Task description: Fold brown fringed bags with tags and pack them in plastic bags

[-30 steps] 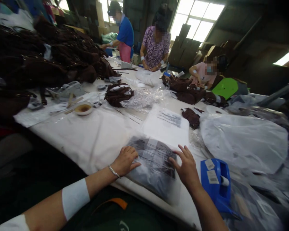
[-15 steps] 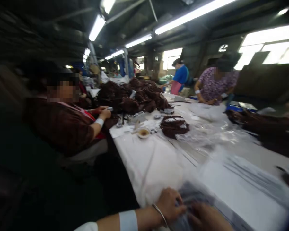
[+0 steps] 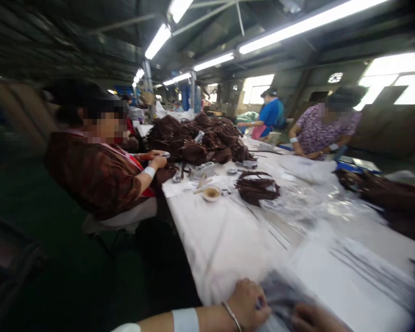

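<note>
- One plastic-wrapped package (image 3: 280, 288) lies at the near edge of the desk (image 3: 200, 240), nearer than the small bowl (image 3: 210, 200) and to its right; the bottom of the view now cuts it off, whereas a second ago all of it showed.
- Two hands are at it. The left hand (image 3: 249, 304) has its grip clenched on the package's plastic, with one bracelet (image 3: 231, 316) at the wrist.
- The right hand (image 3: 314, 318), blurred and partly cut off, is over the package; I cannot tell its grip. It was spread a second ago and is now closer to the left hand.
- One white printed sheet (image 3: 318, 260) lies right of the bowl, beyond the package.
- One brown bundle (image 3: 257, 190) sits just right of the bowl; clear plastic (image 3: 307, 207) lies farther right.
- One heap of brown goods (image 3: 193, 138) rises beyond the bowl.
- Three co-workers show clearly: a seated person (image 3: 93, 175) left of the bowl, newly in view since a second ago, and a blue-shirted person (image 3: 269, 113) and a purple-patterned person (image 3: 328, 129) beyond it, rightward.
</note>
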`<state>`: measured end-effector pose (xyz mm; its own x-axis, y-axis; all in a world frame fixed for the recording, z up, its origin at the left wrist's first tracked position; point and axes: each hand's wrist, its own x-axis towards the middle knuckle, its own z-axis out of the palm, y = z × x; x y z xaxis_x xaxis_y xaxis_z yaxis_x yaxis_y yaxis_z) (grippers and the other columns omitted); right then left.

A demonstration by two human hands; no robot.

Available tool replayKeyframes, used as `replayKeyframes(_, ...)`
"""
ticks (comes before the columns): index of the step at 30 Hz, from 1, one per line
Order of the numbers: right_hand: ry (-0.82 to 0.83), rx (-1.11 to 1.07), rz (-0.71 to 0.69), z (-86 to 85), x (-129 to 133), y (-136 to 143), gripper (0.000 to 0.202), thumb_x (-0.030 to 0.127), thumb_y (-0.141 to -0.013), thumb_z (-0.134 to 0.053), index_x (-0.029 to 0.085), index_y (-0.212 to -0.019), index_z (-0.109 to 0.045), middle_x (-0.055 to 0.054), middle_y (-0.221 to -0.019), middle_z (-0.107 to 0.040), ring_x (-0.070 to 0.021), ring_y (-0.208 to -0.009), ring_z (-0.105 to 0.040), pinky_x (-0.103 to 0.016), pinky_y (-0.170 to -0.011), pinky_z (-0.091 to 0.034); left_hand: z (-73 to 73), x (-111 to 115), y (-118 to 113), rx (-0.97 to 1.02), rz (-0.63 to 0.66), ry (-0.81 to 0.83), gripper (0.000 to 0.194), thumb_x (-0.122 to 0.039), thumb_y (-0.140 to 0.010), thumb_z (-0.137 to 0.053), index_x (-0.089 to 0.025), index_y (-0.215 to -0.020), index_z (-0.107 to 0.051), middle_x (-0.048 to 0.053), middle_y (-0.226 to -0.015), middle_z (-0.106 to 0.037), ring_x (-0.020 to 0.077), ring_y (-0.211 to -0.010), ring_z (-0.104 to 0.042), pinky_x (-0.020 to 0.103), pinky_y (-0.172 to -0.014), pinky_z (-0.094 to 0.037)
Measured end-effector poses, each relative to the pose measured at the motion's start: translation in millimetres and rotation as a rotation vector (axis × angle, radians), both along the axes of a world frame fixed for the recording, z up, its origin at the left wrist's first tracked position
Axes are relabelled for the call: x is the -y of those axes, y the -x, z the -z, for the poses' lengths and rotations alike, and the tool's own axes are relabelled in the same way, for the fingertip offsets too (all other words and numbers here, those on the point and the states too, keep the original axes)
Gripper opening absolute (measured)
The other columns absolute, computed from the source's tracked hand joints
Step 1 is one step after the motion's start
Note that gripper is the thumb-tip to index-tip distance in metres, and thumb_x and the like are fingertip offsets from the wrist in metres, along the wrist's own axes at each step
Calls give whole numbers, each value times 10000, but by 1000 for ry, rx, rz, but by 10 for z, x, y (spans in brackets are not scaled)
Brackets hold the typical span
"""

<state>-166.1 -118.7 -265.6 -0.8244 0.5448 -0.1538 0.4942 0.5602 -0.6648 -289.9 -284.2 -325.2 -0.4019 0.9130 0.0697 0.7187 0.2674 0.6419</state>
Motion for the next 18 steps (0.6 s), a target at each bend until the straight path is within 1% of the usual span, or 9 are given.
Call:
replayKeyframes(1, 104, 109, -148, -110, -1, -102, 240, 387, -704, -668, 225, -552, -578, 17, -512, -534, -147, -499, -543, -268, -480, -433, -122, 74, -20, 15, -33, -34, 123, -299, -737, -677, -193, -775, -627, 39, -835, -664, 195, -857, -584, 316, -802, -442)
replayKeyframes(2, 177, 146, -230, -236, 9, -182, 232, 398, -783, -563, 216, -641, -592, 20, -554, -550, -137, -527, -538, -262, -516, -433, -215, 126, -21, 28, -57, -49, 99, -270, -746, -668, -187, -771, -619, 34, -832, -656, 188, -852, -580, 306, -808, -441)
replayKeyframes(3, 196, 164, -254, -364, 24, -228, 244, 391, -827, -489, 203, -714, -597, 16, -599, -566, -131, -560, -538, -260, -553, -436, -275, 152, -6, 55, -48, -60, 78, -249, -766, -640, -178, -770, -609, 41, -834, -647, 194, -857, -572, 316, -819, -436)
replayKeyframes(5, 163, 239, -300, -575, 51, -218, 246, 349, -858, -426, 178, -827, -600, 4, -663, -585, -125, -612, -545, -258, -611, -438, -301, 136, 45, 113, -2, -73, 90, -250, -820, -568, -168, -792, -591, 63, -861, -629, 212, -873, -556, 350, -834, -424)
replayKeyframes(7, 204, 303, -298, -682, 70, -119, 203, 319, -836, -472, 180, -848, -619, 9, -694, -605, -115, -637, -560, -239, -628, -436, -263, 87, 78, 143, 29, -89, 125, -267, -846, -527, -167, -792, -577, 71, -868, -618, 223, -879, -547, 367, -837, -417)
replayKeyframes(10, 256, 403, -321, -667, 122, 81, 151, 274, -788, -538, 191, -821, -660, 19, -679, -621, -116, -636, -576, -227, -616, -436, -220, 59, 80, 149, 29, -119, 160, -303, -856, -508, -174, -784, -571, 62, -848, -613, 222, -867, -553, 362, -828, -423)
replayKeyframes(15, 223, 606, -335, -440, 249, 487, 66, 206, -684, -675, 151, -648, -674, -8, -599, -616, -184, -672, -614, -299, -669, -471, -213, 61, 78, 153, -1, -111, 204, -349, -864, -487, -185, -798, -591, 55, -848, -626, 221, -877, -573, 350, -818, -442)
replayKeyframes(16, 218, 639, -324, -401, 264, 565, 81, 204, -680, -699, 142, -639, -666, -13, -608, -623, -188, -680, -621, -317, -687, -483, -209, 57, 82, 146, -1, -111, 208, -350, -866, -482, -188, -804, -595, 55, -855, -629, 222, -881, -577, 347, -816, -445)
replayKeyframes(18, 217, 663, -286, -351, 274, 687, 133, 255, -734, -703, 131, -712, -660, -13, -671, -647, -166, -681, -628, -333, -692, -509, -199, 46, 92, 133, 9, -114, 211, -351, -870, -476, -192, -805, -599, 55, -853, -635, 222, -875, -585, 340, -804, -450)
